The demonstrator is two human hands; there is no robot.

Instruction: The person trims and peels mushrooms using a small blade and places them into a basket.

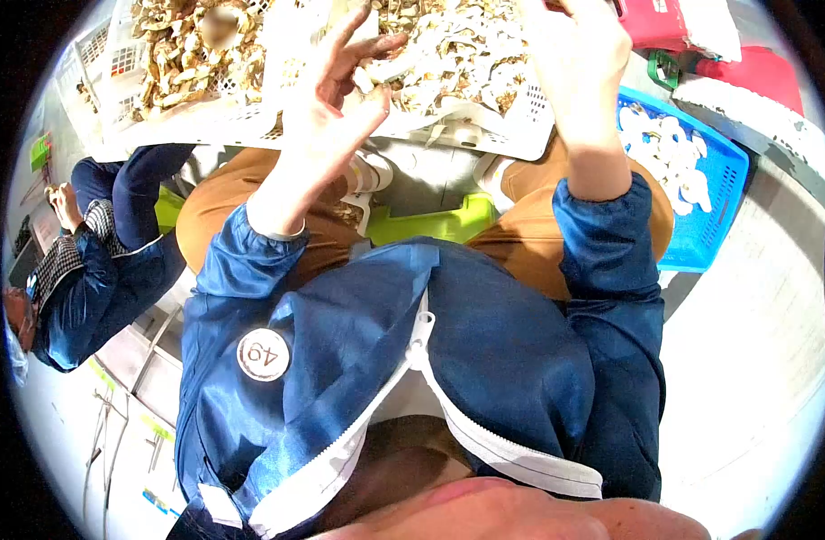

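My left hand (340, 99) is over the front of a white perforated tray (498, 142). Its thumb and fingers are curled around a pale piece of mushroom (364, 81). Many pale, brown-edged mushroom pieces (466, 54) lie in the tray beneath. My right hand (585, 40) is above the tray's right side, its fingers bent together and partly cut off by the top edge. Whatever they hold, if anything, is hidden. Browner mushroom pieces (183, 72) fill the left part, in a white perforated basket (115, 108).
A blue basket (714, 229) with white mushroom pieces (669, 148) stands by my right knee. Red bundles (763, 76) lie at the upper right. Below the tray is a lime-green stool (439, 220) between my legs. Another person (97, 270) sits at the left.
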